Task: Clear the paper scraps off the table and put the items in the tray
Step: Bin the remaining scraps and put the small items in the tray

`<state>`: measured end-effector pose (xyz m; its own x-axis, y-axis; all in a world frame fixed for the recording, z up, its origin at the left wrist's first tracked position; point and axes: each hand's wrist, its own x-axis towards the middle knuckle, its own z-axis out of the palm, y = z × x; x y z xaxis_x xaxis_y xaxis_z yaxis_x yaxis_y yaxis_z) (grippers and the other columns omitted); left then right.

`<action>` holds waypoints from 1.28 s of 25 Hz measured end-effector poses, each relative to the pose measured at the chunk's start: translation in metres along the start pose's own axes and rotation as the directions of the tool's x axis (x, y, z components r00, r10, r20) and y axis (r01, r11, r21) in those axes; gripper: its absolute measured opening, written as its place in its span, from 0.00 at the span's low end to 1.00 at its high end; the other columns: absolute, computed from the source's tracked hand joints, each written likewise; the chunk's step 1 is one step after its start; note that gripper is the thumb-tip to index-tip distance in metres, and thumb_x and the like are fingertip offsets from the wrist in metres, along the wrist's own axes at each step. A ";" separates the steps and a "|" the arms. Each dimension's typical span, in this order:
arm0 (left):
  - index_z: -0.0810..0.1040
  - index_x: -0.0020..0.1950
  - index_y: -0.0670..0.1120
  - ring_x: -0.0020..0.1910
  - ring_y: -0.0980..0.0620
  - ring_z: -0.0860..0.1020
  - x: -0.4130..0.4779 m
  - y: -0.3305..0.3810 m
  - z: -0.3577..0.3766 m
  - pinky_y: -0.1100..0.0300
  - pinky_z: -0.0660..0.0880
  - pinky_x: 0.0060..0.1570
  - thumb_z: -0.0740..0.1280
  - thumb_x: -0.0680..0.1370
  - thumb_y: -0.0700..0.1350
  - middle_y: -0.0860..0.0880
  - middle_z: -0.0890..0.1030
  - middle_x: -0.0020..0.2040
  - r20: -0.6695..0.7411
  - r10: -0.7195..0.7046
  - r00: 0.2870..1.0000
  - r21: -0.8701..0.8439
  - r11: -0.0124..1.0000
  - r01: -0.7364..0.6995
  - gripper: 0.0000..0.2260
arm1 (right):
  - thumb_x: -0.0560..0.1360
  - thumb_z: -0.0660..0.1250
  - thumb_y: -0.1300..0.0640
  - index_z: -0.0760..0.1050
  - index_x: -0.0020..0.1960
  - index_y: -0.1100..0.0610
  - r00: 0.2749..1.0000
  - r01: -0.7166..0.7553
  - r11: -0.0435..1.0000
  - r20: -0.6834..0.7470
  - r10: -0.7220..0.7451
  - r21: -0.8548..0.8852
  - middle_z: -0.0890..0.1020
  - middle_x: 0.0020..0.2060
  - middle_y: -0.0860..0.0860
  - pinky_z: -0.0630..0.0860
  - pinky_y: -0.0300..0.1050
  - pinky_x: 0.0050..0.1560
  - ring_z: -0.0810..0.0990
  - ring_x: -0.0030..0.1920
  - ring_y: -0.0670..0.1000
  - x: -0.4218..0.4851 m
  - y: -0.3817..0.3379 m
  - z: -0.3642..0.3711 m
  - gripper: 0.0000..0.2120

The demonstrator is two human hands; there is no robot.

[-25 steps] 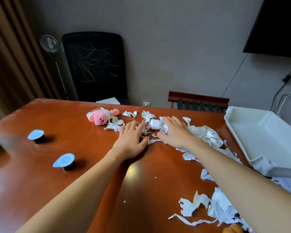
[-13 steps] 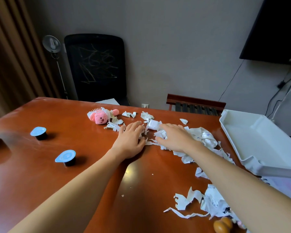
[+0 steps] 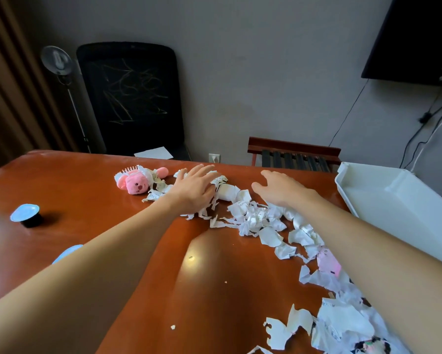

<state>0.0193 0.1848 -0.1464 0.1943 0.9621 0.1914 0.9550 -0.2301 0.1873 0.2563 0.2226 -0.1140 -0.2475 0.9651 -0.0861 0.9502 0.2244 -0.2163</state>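
Torn white paper scraps [image 3: 255,218] lie in a band across the brown table [image 3: 87,190], from the far middle down to the near right corner. My left hand [image 3: 193,189] lies flat with spread fingers on scraps beside a pink plush toy [image 3: 136,183]. My right hand [image 3: 278,189] hovers with relaxed fingers over the far scraps, holding nothing. A small white rounded object [image 3: 226,192] sits between my hands. The white tray [image 3: 399,208] stands at the right edge with nothing in it.
A black cup with a pale blue lid [image 3: 27,215] stands at the left; a second blue lid [image 3: 67,252] peeks out behind my left forearm. A black chair [image 3: 130,98] and a wooden bench [image 3: 294,155] stand beyond the far edge.
My left hand slid farther away over the scraps near the plush toy. My right hand lifted off the pile and moved farther away, leaving scraps gathered in a heap.
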 end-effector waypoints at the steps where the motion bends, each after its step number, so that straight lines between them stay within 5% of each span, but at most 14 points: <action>1: 0.62 0.76 0.56 0.79 0.47 0.48 0.008 -0.001 0.002 0.37 0.42 0.74 0.52 0.84 0.48 0.52 0.55 0.80 0.033 0.006 0.999 0.000 1.000 -0.006 0.20 | 0.80 0.53 0.39 0.56 0.78 0.53 1.000 -0.014 1.000 0.028 0.013 0.012 0.63 0.76 0.54 0.66 0.59 0.69 0.64 0.74 0.59 0.004 0.002 0.000 0.31; 7: 0.66 0.75 0.54 0.78 0.47 0.56 0.025 -0.010 0.005 0.33 0.51 0.72 0.56 0.81 0.38 0.52 0.63 0.78 0.157 -0.078 0.984 0.042 0.996 0.072 0.24 | 0.80 0.57 0.46 0.64 0.74 0.54 0.999 0.041 0.999 0.023 -0.041 -0.002 0.74 0.68 0.53 0.79 0.49 0.52 0.80 0.52 0.52 0.011 0.004 0.007 0.25; 12: 0.74 0.68 0.51 0.68 0.46 0.70 0.006 -0.007 -0.007 0.44 0.67 0.65 0.56 0.82 0.44 0.50 0.70 0.71 0.130 -0.103 0.986 0.036 0.994 0.099 0.15 | 0.79 0.57 0.43 0.65 0.75 0.52 0.989 0.119 0.990 0.081 -0.125 0.074 0.71 0.71 0.52 0.74 0.52 0.63 0.73 0.66 0.55 -0.002 0.000 0.003 0.26; 17: 0.76 0.66 0.50 0.66 0.47 0.70 -0.024 0.010 -0.020 0.49 0.70 0.65 0.58 0.82 0.45 0.49 0.71 0.69 0.169 -0.103 0.980 -0.037 0.993 0.111 0.14 | 0.79 0.57 0.43 0.69 0.70 0.51 0.977 0.170 0.985 0.125 -0.171 0.016 0.77 0.64 0.53 0.76 0.53 0.60 0.77 0.60 0.55 -0.024 -0.017 0.010 0.22; 22: 0.74 0.69 0.51 0.69 0.48 0.67 -0.052 0.022 -0.026 0.45 0.61 0.70 0.58 0.82 0.47 0.50 0.70 0.71 0.184 -0.079 0.980 -0.027 0.996 0.085 0.16 | 0.77 0.57 0.44 0.71 0.67 0.52 0.979 0.155 0.988 0.139 -0.152 -0.011 0.78 0.62 0.53 0.75 0.56 0.61 0.77 0.58 0.55 -0.048 -0.024 0.017 0.22; 26: 0.65 0.74 0.55 0.76 0.47 0.56 -0.061 0.021 -0.028 0.40 0.48 0.73 0.58 0.81 0.51 0.50 0.62 0.77 0.116 -0.080 0.990 0.027 0.997 0.078 0.20 | 0.79 0.55 0.44 0.64 0.74 0.51 0.978 0.198 0.975 0.090 -0.189 -0.105 0.64 0.75 0.53 0.44 0.63 0.74 0.52 0.77 0.58 -0.059 -0.026 0.020 0.26; 32: 0.48 0.79 0.61 0.79 0.46 0.38 -0.050 0.016 -0.014 0.36 0.36 0.73 0.53 0.78 0.68 0.54 0.42 0.81 0.168 -0.042 0.985 0.016 0.999 0.040 0.32 | 0.75 0.46 0.28 0.46 0.80 0.45 0.979 0.200 0.974 0.061 -0.194 -0.105 0.49 0.79 0.53 0.39 0.61 0.74 0.39 0.78 0.59 -0.074 -0.031 0.040 0.38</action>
<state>0.0216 0.1309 -0.1390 0.1890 0.9818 0.0192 0.9655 -0.1893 0.1788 0.2378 0.1393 -0.1399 -0.4381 0.8932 -0.1012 0.8963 0.4253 -0.1257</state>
